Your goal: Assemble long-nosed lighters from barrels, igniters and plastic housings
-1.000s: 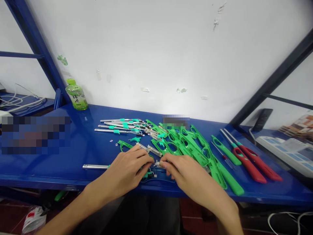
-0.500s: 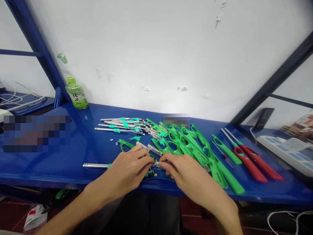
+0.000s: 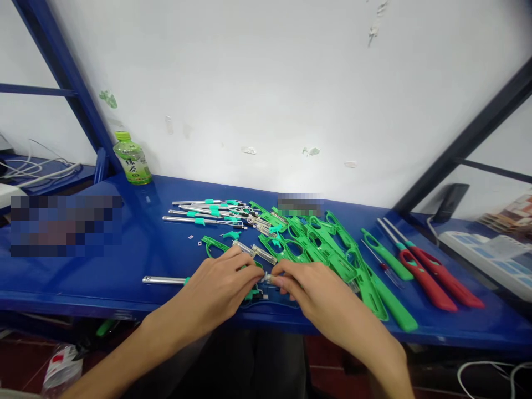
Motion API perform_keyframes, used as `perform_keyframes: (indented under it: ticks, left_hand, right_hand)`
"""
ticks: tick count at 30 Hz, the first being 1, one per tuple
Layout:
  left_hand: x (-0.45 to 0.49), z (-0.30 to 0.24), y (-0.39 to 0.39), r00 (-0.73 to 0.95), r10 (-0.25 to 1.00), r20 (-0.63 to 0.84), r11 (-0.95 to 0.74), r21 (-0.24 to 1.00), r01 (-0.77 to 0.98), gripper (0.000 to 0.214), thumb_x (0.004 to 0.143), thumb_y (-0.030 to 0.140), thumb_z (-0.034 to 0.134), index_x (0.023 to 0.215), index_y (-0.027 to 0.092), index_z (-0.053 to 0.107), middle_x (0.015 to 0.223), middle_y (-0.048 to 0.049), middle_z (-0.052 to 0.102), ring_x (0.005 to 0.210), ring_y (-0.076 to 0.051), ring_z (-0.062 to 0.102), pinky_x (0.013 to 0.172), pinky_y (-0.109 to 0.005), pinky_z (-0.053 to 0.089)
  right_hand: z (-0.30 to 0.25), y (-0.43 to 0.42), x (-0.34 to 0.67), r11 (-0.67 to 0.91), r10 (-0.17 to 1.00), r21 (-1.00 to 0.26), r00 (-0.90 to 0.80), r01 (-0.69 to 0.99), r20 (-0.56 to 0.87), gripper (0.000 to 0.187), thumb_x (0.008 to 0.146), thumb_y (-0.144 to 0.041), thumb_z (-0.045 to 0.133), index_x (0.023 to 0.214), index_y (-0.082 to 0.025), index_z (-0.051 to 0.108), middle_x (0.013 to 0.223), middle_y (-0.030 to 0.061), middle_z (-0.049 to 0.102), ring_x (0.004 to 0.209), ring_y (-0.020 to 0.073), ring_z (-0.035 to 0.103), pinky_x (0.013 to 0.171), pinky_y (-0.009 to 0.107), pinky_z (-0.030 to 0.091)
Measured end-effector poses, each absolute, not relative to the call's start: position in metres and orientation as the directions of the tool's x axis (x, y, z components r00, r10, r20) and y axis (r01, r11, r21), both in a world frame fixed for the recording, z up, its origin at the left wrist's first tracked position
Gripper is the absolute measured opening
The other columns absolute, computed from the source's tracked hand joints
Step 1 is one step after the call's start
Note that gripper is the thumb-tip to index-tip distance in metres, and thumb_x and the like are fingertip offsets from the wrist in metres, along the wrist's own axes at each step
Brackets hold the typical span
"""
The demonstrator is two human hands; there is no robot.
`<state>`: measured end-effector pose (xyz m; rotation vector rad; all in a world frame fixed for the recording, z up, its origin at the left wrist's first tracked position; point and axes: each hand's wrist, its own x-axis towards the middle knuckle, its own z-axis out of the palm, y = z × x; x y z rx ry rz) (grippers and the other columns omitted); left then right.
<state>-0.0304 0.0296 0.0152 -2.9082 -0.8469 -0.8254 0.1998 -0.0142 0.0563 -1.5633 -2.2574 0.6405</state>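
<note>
Close to the table's front edge, my right hand (image 3: 312, 284) pinches a small clear plastic lighter part (image 3: 271, 279), mostly covered by the fingers. My left hand (image 3: 226, 280) is closed at the part's left end, its fingertips touching or nearly touching it; whatever is between them is too small to make out. Under my left hand lies a lighter's metal tube (image 3: 164, 280), with wire and a dark connector showing past the fingers. Just beyond my hands are clear fuel tanks (image 3: 264, 254) and a green casing half (image 3: 211, 244).
Green lighter casing halves (image 3: 332, 260) are heaped right of centre. Several metal tubes with teal pieces (image 3: 199, 213) lie behind. To the right are red lighters (image 3: 432, 280) and a screwdriver (image 3: 384, 267). A green tea bottle (image 3: 133, 160) stands back left on the blue table (image 3: 103, 271).
The whole view has shifted slightly. Both hands keep nearly the same pose around the small clear part.
</note>
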Motion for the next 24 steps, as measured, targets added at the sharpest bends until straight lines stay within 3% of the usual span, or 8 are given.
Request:
perform_keyframes:
  ticks: [6, 24]
  left_hand:
    - [-0.0315, 0.0183, 0.0313, 0.716, 0.493, 0.494, -0.853, 0.113, 0.510, 0.028, 0.113, 0.020, 0.047, 0.100, 0.019, 0.072, 0.090, -0.0033, 0.072, 0.084, -0.021, 0.060, 0.063, -0.030, 0.044]
    - [-0.0293, 0.0213, 0.0229, 0.720, 0.515, 0.466, -0.837, 0.092, 0.539, 0.022, 0.110, 0.019, 0.051, 0.097, 0.019, 0.068, 0.091, -0.0035, 0.072, 0.083, -0.021, 0.060, 0.064, -0.031, 0.043]
  right_hand:
    - [0.0607, -0.0150, 0.1966, 0.266, 0.953, -0.486, -0.301, 0.832, 0.006, 0.020, 0.110, -0.032, 0.055, 0.101, -0.028, 0.072, 0.085, -0.0017, 0.077, 0.074, 0.0197, 0.067, 0.065, 0.030, 0.036]
    - [0.0589, -0.0156, 0.1928, 0.340, 0.935, -0.474, -0.345, 0.812, 0.080, 0.026, 0.111, -0.035, 0.055, 0.094, -0.027, 0.073, 0.087, -0.0017, 0.079, 0.073, 0.0192, 0.069, 0.066, 0.031, 0.038]
